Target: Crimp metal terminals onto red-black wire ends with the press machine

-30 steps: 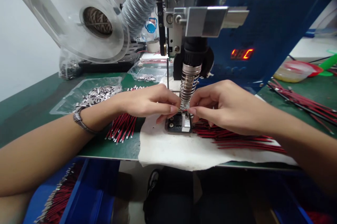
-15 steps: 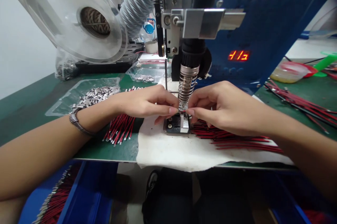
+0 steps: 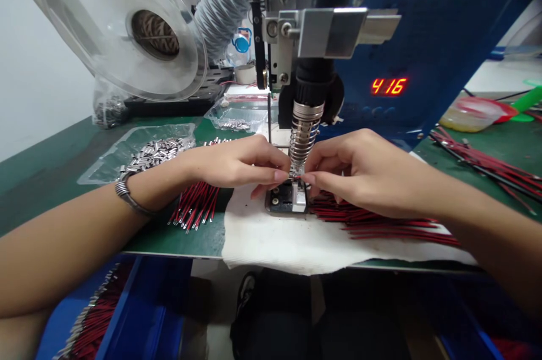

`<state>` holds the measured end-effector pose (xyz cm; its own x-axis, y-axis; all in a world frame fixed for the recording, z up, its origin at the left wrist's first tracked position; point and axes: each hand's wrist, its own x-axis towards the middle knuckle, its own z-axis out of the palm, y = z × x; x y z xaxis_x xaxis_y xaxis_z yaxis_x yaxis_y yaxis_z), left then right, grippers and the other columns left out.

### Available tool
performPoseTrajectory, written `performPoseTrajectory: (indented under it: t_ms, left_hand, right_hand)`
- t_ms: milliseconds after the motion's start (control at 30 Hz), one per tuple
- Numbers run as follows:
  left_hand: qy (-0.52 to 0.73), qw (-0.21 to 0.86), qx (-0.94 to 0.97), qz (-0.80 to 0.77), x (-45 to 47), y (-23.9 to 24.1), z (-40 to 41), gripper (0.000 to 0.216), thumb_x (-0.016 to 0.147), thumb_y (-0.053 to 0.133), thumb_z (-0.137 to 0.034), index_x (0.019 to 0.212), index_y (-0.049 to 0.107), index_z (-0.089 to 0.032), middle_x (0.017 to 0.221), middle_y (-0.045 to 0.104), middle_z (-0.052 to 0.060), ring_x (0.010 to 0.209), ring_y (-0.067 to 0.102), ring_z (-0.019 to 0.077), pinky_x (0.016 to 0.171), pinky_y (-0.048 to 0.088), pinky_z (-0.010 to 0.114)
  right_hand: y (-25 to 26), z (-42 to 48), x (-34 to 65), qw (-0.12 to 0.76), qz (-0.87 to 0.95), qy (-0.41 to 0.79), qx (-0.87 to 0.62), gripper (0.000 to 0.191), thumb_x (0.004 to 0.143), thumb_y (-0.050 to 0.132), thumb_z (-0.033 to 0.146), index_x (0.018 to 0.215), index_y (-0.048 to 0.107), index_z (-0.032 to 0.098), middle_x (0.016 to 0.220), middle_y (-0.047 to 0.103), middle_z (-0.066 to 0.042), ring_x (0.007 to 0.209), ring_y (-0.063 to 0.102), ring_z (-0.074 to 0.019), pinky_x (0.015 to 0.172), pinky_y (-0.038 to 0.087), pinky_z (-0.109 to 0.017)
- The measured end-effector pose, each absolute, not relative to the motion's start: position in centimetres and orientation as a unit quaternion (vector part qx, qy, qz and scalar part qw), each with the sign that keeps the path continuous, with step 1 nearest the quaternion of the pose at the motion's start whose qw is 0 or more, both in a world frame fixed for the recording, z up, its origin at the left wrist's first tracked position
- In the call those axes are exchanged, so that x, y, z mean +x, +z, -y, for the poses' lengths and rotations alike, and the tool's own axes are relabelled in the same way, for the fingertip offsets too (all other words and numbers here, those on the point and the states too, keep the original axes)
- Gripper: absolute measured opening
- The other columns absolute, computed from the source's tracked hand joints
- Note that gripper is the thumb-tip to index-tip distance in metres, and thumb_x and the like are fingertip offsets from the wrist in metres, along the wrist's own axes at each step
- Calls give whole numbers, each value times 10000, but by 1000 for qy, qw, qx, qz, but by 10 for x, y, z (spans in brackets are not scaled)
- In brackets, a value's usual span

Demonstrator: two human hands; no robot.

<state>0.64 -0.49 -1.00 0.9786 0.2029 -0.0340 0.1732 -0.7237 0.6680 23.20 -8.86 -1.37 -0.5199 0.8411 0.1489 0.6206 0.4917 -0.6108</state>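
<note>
My left hand point(image 3: 249, 163) is closed in a pinch at the left side of the spring-wrapped tip point(image 3: 304, 131) of a bench machine; what its fingertips hold is too small and hidden to make out. On the other side, my right hand point(image 3: 359, 174) pinches a thin red wire point(image 3: 298, 178), its end at the foot of the tip. Both sets of fingertips nearly meet over a small black and metal fixture point(image 3: 288, 196). Red and black wires point(image 3: 334, 210) lie beneath my right hand on a white cloth point(image 3: 271, 241).
A clear tray of small metal parts point(image 3: 156, 151) and a bundle of red wires point(image 3: 197, 205) lie left. The blue machine housing point(image 3: 406, 49) rises behind, near a clear spool point(image 3: 105, 27). More wires point(image 3: 483, 162) lie right; a blue bin point(image 3: 148, 303) sits below the table edge.
The lower red display has changed and now reads 416. Both hands keep their pinch at the tip; the whole view has shifted slightly.
</note>
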Motion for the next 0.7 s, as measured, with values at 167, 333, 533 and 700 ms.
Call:
performPoseTrajectory:
  t_ms: [167,333,533,700]
  left_hand:
    - [19,354,930,-102,6,-11,6,360,1009,483,-307,692,576,-164,626,639,22,615,582,137,641,439,253]
    - [20,353,929,-104,6,-11,6,369,1011,476,-305,685,576,-164,616,646,27,609,593,140,645,452,254]
    - [25,350,931,-99,6,-12,5,372,1011,474,-314,686,569,-161,619,645,34,612,593,143,635,457,250]
    - [25,348,932,-100,6,-12,5,368,1012,474,-310,691,571,-160,620,647,32,617,602,140,637,462,241]
  right_hand:
    - [-13,87,233,225,836,248,-435,167,916,587,257,843,717,180,698,730,15,523,605,-92,519,429,-220]
    - [-15,87,233,232,835,255,-428,171,920,595,257,857,733,178,713,740,7,551,626,-105,533,437,-228]
    - [-15,88,233,226,842,263,-413,181,932,578,237,942,752,188,756,754,21,584,625,-97,547,426,-220]
    - [-14,88,233,227,843,256,-415,178,920,589,234,918,757,176,760,754,3,591,616,-111,548,412,-235]
